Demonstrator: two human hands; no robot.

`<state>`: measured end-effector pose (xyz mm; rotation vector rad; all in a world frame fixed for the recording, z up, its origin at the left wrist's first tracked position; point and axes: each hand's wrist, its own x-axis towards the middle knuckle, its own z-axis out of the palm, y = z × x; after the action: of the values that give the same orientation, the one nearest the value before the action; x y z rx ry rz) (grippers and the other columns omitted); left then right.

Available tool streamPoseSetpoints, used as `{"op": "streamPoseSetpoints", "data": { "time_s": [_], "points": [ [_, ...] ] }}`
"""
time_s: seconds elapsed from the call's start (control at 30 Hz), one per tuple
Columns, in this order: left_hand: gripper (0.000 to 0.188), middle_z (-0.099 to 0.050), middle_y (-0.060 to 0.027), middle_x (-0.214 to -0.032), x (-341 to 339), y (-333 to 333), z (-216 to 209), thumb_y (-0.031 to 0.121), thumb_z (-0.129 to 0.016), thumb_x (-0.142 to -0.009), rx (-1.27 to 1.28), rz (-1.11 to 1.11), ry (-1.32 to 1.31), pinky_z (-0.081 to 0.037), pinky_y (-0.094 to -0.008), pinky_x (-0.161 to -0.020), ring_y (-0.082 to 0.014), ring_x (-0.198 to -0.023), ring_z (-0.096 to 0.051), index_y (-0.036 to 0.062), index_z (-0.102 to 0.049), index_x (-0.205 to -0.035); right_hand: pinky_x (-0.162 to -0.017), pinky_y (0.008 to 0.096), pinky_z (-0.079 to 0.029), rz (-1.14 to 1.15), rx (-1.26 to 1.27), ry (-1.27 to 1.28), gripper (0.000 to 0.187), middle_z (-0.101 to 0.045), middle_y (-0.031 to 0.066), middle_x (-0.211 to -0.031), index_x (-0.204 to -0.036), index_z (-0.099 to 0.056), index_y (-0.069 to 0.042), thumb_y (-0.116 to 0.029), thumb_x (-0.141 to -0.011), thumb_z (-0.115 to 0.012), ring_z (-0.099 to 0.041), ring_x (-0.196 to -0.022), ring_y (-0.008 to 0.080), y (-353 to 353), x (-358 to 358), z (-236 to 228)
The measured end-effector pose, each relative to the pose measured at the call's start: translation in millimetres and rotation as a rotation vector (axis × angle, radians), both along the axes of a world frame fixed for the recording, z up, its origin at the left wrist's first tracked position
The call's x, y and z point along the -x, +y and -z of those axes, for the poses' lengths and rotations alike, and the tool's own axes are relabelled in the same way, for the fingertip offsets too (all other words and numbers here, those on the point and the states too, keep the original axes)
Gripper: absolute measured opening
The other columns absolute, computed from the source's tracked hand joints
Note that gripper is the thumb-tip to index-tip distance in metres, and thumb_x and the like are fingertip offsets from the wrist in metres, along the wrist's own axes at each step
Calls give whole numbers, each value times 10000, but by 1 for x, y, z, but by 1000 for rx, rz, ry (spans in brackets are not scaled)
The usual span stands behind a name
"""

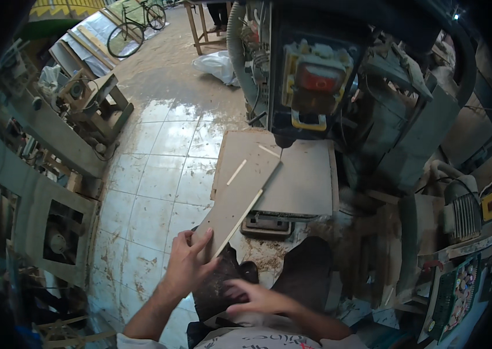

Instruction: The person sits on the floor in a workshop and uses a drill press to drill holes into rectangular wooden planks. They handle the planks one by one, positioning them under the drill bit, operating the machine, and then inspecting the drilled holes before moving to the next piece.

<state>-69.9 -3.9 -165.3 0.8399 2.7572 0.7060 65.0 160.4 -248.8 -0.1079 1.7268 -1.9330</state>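
Long flat wooden board (230, 212) lying slantwise over the tabletop (310, 186), near end overhanging. I read the step as feeding it past the machine's thin vertical bit or blade (281, 153); cannot tell which. Left hand (184, 264) grasps the near end; right hand (255, 297) loose, holding nothing, near the lap. I'd bring it up to steady the overhang, press the board flat, feed slowly, fingers wide of the cut. Loose pale slivers (236, 173) could snag; clear them with the machine stopped.

Dusty, pale tiled floor (154, 177) shining with reflected light (182, 109), brown ground (161, 67) beyond, bicycle (125, 40) beside long boards (88, 47), wooden table legs (192, 29) farther back
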Motion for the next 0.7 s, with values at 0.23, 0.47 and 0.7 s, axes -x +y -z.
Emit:
{"op": "streamPoseSetpoints", "data": {
  "time_s": [0.23,0.47,0.7],
  "points": [
    [624,-501,-273,-1148,-17,41,2,377,-705,-830,-23,-25,-46,-473,-417,-897,-401,-1002,-565,84,-510,-1345,-769,308,-524,297,316,-151,446,-621,106,-1051,-1226,-456,50,-221,-921,-634,-620,-891,159,-51,-11,12],
    [409,-529,-180,-1128,33,63,14,199,-663,-857,-183,309,-15,-463,-383,-909,-329,-1053,-541,121,-582,-1250,-684,241,-513,716,-6,-60,282,-652,41,-928,-1111,-582,10,-184,-918,-649,-604,-794,76,81,-53,-10],
    [486,-320,-157,-1467,116,112,15,349,-751,-765,30,470,304,-137,-625,-1120,-419,-1409,-169,161,-564,-1172,-538,202,-347,961,-373,-39,163,-585,-56,-732,-886,-694,-28,-191,-871,-688,-462,-630,15,221,-45,-36]
  ]
}}
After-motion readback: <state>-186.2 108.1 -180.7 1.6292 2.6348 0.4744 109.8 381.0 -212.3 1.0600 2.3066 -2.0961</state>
